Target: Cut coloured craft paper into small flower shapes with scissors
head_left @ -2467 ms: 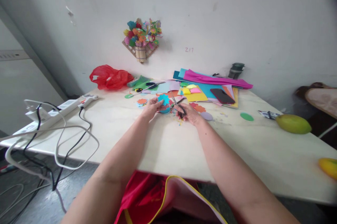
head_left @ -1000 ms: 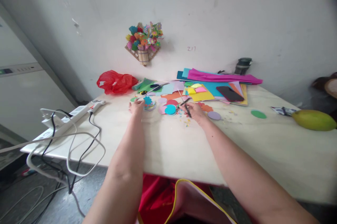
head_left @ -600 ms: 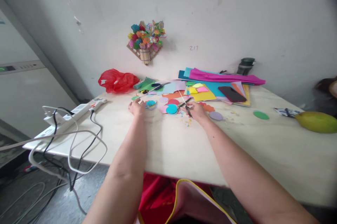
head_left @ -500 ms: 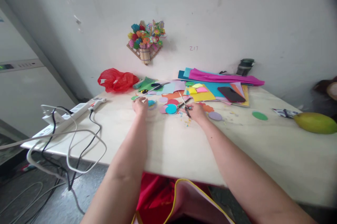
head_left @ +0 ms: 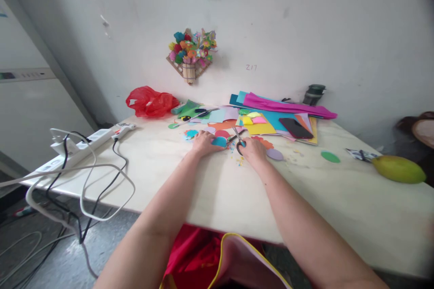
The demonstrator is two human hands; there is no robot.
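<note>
My right hand (head_left: 253, 149) is closed on a pair of scissors (head_left: 238, 135), whose blades point up and to the left. My left hand (head_left: 204, 143) is at the left edge of a blue paper circle (head_left: 219, 142), its fingers touching it. A red paper circle (head_left: 222, 134) lies just behind. Small paper scraps (head_left: 239, 161) are scattered below the scissors. Left of my left hand lies a blue scalloped paper piece (head_left: 191, 134). Beside my right hand are an orange scalloped piece (head_left: 265, 143) and a purple circle (head_left: 275, 155).
Coloured sheets (head_left: 267, 119) and a phone (head_left: 295, 128) lie at the back. A red plastic bag (head_left: 151, 101), another pair of scissors (head_left: 202, 111), a power strip (head_left: 81, 146) with cables, a green circle (head_left: 330, 157) and a yellow-green fruit (head_left: 398, 169) surround the work area.
My left hand has moved right, from beside the scalloped blue piece to the blue circle. The scissors stay in my right hand, and the view has shifted slightly.
</note>
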